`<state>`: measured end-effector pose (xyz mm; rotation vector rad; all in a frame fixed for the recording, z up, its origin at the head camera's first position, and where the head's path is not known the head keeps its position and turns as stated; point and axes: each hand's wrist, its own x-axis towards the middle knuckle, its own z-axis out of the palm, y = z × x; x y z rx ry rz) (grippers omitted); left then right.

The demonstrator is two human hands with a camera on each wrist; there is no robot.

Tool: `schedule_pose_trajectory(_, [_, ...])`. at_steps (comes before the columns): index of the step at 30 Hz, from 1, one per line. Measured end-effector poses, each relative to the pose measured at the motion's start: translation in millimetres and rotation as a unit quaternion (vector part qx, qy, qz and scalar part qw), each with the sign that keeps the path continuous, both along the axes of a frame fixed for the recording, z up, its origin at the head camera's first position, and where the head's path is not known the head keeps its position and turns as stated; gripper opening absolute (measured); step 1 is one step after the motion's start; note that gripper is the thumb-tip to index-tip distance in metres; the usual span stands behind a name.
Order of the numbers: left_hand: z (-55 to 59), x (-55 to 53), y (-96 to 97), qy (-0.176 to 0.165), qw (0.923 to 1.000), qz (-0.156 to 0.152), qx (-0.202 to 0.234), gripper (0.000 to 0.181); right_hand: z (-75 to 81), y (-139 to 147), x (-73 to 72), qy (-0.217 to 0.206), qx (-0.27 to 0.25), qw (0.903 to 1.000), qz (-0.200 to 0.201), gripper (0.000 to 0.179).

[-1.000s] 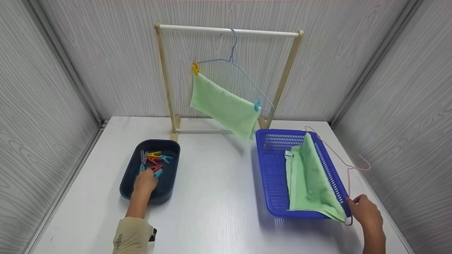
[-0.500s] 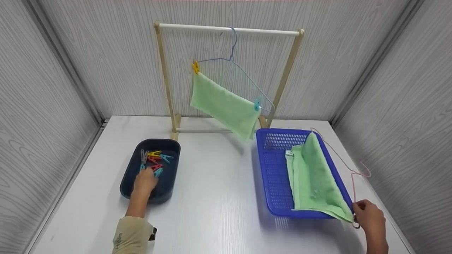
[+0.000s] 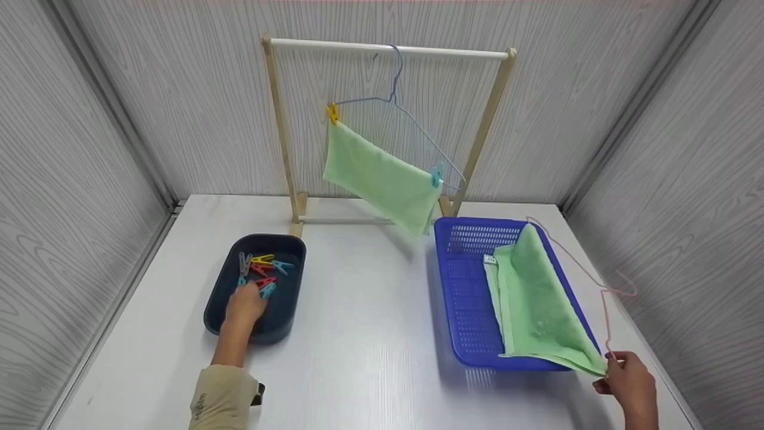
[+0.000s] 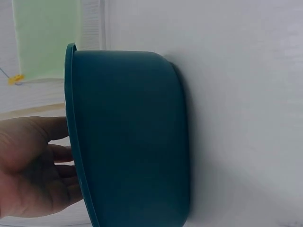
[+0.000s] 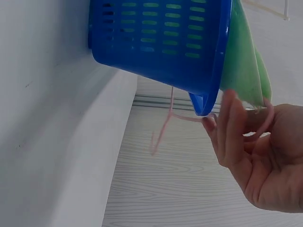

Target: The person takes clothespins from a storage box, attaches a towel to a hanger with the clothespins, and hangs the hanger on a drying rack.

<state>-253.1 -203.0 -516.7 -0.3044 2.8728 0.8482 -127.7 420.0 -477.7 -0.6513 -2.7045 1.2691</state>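
In the head view my left hand point(image 3: 245, 306) reaches into a dark tub point(image 3: 299, 263) among several plastic clothespins point(image 3: 261, 260). The tub wall point(image 4: 128, 132) hides the fingertips in the left wrist view. My right hand point(image 3: 631, 379) holds the end of a pink wire hanger point(image 3: 606, 319) at the near right corner of a blue basket point(image 3: 444, 292). A light green towel point(image 3: 531, 310) lies partly in the basket, its near corner over the rim beside this hand. Seen from the right wrist, the hanger's bent end point(image 5: 269, 120) passes between thumb and fingers.
Behind stands a wooden rack with a white bar point(image 3: 334, 45). A blue hanger point(image 3: 394, 89) on it carries another green towel point(image 3: 382, 170), fastened by a yellow clothespin point(image 3: 332, 113) and a light blue clothespin point(image 3: 436, 175). Walls point(image 3: 89, 89) enclose the white table point(image 3: 358, 310).
My right hand has moved right and slightly toward me, with the pink hanger and the towel's near corner shifting right. My left hand has stayed in the tub.
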Motion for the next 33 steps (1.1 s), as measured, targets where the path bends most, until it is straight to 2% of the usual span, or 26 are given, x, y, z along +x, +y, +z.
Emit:
schedule_pose_trajectory(2, [0.8, 0.3, 0.4, 0.004, 1.0, -0.001, -0.001, 0.037, 2.9, -5, 0.0, 0.032, 0.018, 0.9987, -0.037, 0.031])
schedule_pose_trajectory(4, [1.3, 0.4, 0.6, 0.007, 1.0, 0.001, 0.002, 0.037, 7.7, -11, -0.1, 0.064, 0.009, 0.9951, -0.074, 0.03])
schedule_pose_trajectory(6, [2.4, 0.8, 0.7, 0.01, 0.9999, 0.002, 0.004, 0.037, 14.6, -15, 0.3, 0.084, 0.007, 0.9916, -0.098, 0.032])
schedule_pose_trajectory(8, [3.2, 0.9, 0.4, 0.01, 0.9999, 0.002, 0.004, 0.038, 21.1, -17, 1.5, 0.101, 0.029, 0.9871, -0.121, 0.033])
schedule_pose_trajectory(12, [4.0, 1.2, -0.3, 0.011, 0.9999, 0.001, 0.004, 0.037, 28.4, -17, 3.7, 0.127, 0.092, 0.972, -0.175, 0.034])
schedule_pose_trajectory(14, [4.2, 1.5, -0.6, 0.015, 0.9999, -0.001, 0.004, 0.037, 28.9, -17, 3.1, 0.145, 0.108, 0.9628, -0.201, 0.032])
schedule_pose_trajectory(20, [6.2, 1.5, 0.4, 0.025, 0.9996, -0.002, 0.014, 0.037, 23.9, -16, -4.1, 0.207, 0.096, 0.9455, -0.232, 0.029])
schedule_pose_trajectory(26, [7.7, -0.3, 1.0, 0.037, 0.9987, 0.015, 0.033, 0.039, 17.6, -14, -14.2, 0.235, 0.098, 0.9318, -0.259, 0.027])
schedule_pose_trajectory(33, [8.5, -2.2, -0.1, 0.07, 0.9962, 0.018, 0.049, 0.034, 14.6, -17, -17.1, 0.327, 0.082, 0.8994, -0.278, 0.022])
